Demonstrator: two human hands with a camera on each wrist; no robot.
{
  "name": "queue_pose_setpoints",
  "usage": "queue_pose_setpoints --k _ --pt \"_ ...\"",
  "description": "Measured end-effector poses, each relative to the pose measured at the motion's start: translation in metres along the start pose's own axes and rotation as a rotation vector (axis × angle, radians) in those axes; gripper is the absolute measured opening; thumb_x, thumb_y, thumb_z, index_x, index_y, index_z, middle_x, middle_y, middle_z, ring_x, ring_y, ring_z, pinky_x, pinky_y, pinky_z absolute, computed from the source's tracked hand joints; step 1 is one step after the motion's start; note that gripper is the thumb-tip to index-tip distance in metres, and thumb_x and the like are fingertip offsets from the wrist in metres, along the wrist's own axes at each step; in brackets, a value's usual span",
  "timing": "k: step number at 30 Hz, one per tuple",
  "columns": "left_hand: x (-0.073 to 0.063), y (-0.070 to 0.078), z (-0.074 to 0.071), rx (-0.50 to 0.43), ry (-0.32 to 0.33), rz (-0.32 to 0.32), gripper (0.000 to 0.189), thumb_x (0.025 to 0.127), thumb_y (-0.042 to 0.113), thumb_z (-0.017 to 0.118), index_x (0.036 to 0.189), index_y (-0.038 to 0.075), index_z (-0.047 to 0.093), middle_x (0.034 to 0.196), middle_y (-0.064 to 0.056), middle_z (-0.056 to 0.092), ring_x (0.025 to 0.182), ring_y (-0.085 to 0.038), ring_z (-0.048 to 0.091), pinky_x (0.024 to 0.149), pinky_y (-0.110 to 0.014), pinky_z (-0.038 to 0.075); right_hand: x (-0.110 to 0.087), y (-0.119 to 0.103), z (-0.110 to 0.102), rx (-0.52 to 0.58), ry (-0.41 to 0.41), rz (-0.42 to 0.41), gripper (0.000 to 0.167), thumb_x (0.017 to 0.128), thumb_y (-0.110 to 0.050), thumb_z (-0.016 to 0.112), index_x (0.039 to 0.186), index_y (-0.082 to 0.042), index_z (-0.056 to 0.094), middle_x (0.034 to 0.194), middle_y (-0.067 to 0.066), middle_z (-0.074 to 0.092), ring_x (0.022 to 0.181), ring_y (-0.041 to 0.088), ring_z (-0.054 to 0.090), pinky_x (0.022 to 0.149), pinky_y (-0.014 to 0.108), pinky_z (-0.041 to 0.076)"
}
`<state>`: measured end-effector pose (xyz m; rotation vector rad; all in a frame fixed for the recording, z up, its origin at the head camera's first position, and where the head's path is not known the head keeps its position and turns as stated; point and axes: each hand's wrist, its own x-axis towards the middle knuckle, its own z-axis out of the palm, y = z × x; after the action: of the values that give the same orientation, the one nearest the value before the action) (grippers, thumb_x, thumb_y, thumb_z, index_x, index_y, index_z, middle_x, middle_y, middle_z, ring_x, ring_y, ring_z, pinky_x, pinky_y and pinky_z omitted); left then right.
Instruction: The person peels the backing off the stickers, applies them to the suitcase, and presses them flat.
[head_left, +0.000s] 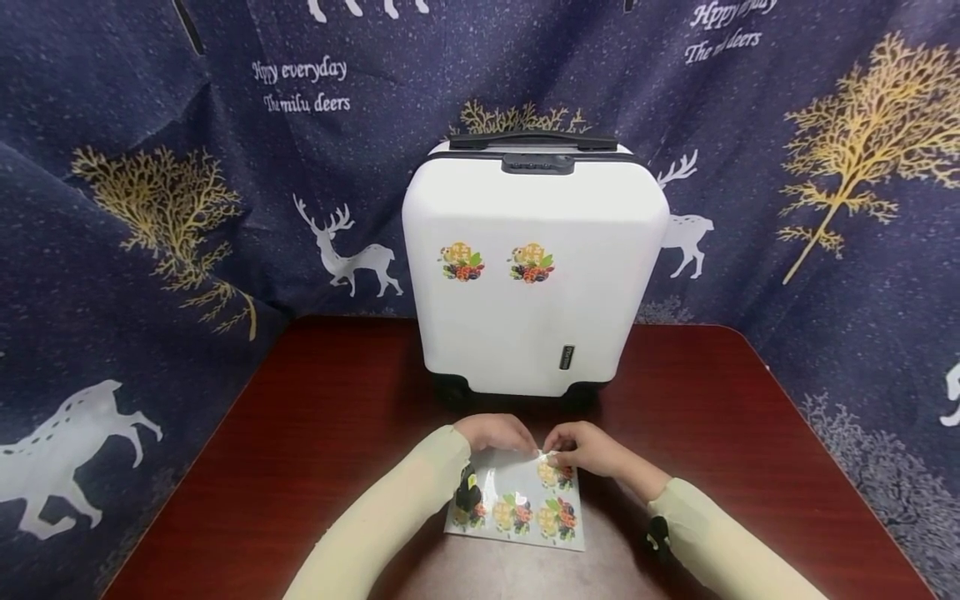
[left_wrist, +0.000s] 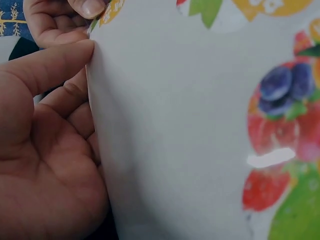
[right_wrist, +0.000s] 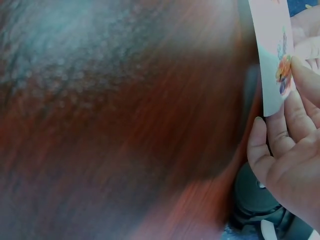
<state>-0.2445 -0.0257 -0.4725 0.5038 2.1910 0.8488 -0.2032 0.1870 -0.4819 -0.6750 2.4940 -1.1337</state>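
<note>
A white sheet of fruit stickers (head_left: 521, 479) lies in front of the suitcase, its far edge between both hands. My left hand (head_left: 498, 433) pinches that edge, with the thumb (left_wrist: 75, 57) on the printed face and the fingers behind. Close beside it, my right hand (head_left: 592, 450) pinches the same edge between thumb and fingers, over the top right fruit sticker (head_left: 557, 477). More fruit stickers line the sheet's near side, one partly covered by the left wrist camera. Whether a sticker is lifting under my right fingertips, I cannot tell.
A white suitcase (head_left: 517, 325) with black trim stands upright at the back of the red-brown table (head_left: 337, 400). Two fruit stickers (head_left: 462, 263) sit side by side on its upper front. A dark blue cloth (head_left: 345, 158) with deer and trees hangs behind.
</note>
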Motion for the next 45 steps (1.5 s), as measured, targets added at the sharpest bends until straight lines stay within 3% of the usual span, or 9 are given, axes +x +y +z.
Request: queue_pose_setpoints --k 7,13,20,29,35,40,45 --pt "-0.001 0.003 -0.001 -0.052 -0.028 -0.038 0.024 0.096 0.021 0.069 0.113 0.005 0.077 0.112 -0.01 0.075 0.099 -0.019 0.062 0.106 -0.043 0.046 0.0 -0.002 0.001 -0.028 0.014 -0.025 0.011 0.092 -0.007 0.072 0.1 0.0 0.074 0.091 0.009 0.076 0.077 0.002 0.06 0.068 0.019 0.051" --pt "0.0 0.002 -0.001 -0.106 -0.014 -0.064 0.026 0.093 0.021 0.071 0.113 0.005 0.077 0.122 -0.012 0.073 0.106 -0.021 0.063 0.11 -0.047 0.045 -0.001 -0.005 0.001 -0.037 0.03 -0.034 0.01 0.091 -0.002 0.07 0.098 0.0 0.077 0.09 0.009 0.078 0.076 0.002 0.061 0.066 0.018 0.052" --pt "0.001 0.0 -0.002 -0.129 -0.024 -0.052 0.03 0.09 0.021 0.071 0.114 0.003 0.077 0.131 -0.012 0.07 0.116 -0.023 0.063 0.113 -0.046 0.044 -0.002 -0.008 0.001 -0.042 0.048 -0.033 0.009 0.091 0.0 0.069 0.096 0.0 0.077 0.09 0.01 0.078 0.077 0.003 0.06 0.067 0.018 0.051" --pt "0.002 -0.001 -0.003 -0.147 -0.03 -0.053 0.028 0.089 0.021 0.071 0.11 0.004 0.078 0.114 -0.01 0.075 0.093 -0.017 0.064 0.091 -0.033 0.051 -0.001 -0.008 0.003 -0.01 0.047 -0.038 0.005 0.091 0.001 0.069 0.093 0.0 0.072 0.082 0.007 0.072 0.071 0.001 0.057 0.063 0.019 0.05" --pt "0.006 -0.005 -0.002 -0.146 -0.036 -0.048 0.029 0.09 0.021 0.072 0.112 0.003 0.077 0.119 -0.011 0.075 0.093 -0.015 0.064 0.09 -0.031 0.05 -0.003 -0.011 0.004 -0.098 0.065 -0.062 0.005 0.091 -0.002 0.07 0.094 -0.005 0.074 0.084 0.003 0.074 0.074 -0.001 0.057 0.066 0.018 0.05" --pt "0.008 -0.006 -0.004 -0.173 -0.065 -0.033 0.029 0.091 0.02 0.071 0.113 0.002 0.077 0.114 -0.011 0.076 0.087 -0.013 0.066 0.081 -0.026 0.053 -0.004 -0.014 0.005 -0.139 0.076 -0.077 0.011 0.091 -0.001 0.07 0.099 -0.006 0.075 0.09 0.003 0.076 0.078 -0.002 0.058 0.069 0.018 0.05" --pt "0.008 -0.006 -0.005 -0.166 -0.069 -0.032 0.029 0.092 0.023 0.071 0.114 0.004 0.077 0.115 -0.009 0.076 0.092 -0.014 0.067 0.084 -0.027 0.053 -0.005 -0.009 0.004 -0.157 0.092 -0.082 0.015 0.091 -0.001 0.07 0.103 -0.004 0.078 0.093 0.005 0.078 0.077 -0.002 0.057 0.068 0.017 0.05"
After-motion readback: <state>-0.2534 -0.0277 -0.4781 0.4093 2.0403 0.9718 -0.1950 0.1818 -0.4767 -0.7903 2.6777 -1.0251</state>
